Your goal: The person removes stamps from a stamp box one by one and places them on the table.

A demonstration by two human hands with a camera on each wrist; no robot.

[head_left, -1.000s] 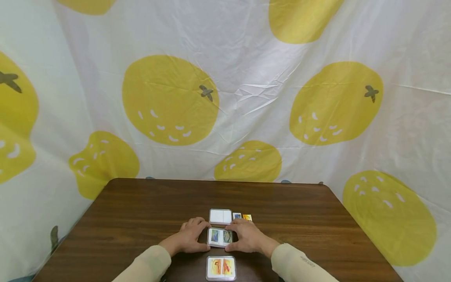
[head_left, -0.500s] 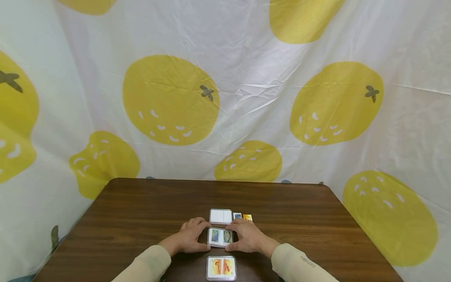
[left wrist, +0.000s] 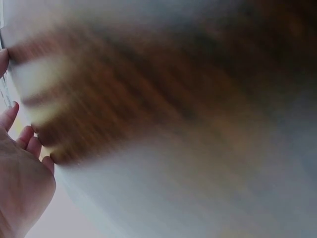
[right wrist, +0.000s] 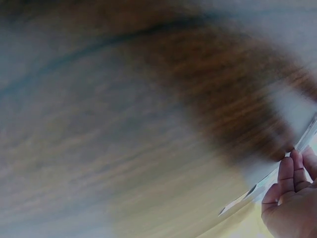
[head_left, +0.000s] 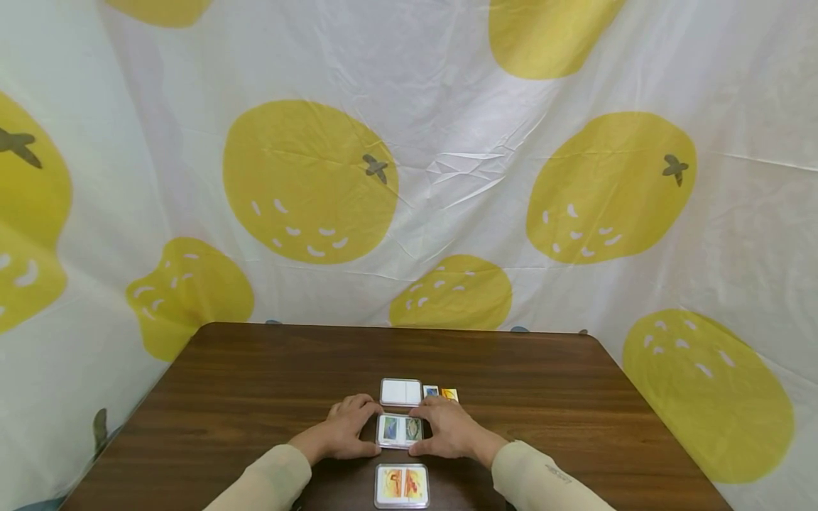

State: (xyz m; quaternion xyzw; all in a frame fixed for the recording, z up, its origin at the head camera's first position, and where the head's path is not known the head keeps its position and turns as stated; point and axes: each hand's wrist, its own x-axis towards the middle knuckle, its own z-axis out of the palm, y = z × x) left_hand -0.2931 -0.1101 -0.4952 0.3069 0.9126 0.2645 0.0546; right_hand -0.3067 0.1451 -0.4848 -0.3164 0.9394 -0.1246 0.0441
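Both hands frame a small clear flat case (head_left: 399, 431) lying on the dark wooden table, with two green-blue stamp-like pictures showing in it. On its left side the left hand (head_left: 348, 426) holds it, thumb at the near corner and fingers at the far one. Mirroring that, the right hand (head_left: 445, 427) grips the right side between thumb and forefinger. Each wrist view catches only part of its hand, the left hand (left wrist: 25, 183) at the left edge and the right hand (right wrist: 292, 203) at the lower right.
Beyond the held case lies another clear case (head_left: 400, 392) with a white face. Right of it are a blue picture piece (head_left: 431, 390) and a yellow one (head_left: 450, 393), partly behind the right hand. Nearest the person is a case (head_left: 401, 486) with two orange-red pictures. A lemon-print curtain (head_left: 447, 213) hangs behind the table.
The held case has turned very slightly, its edges now squarer to the other cases. Both hands stay in the same place around it.
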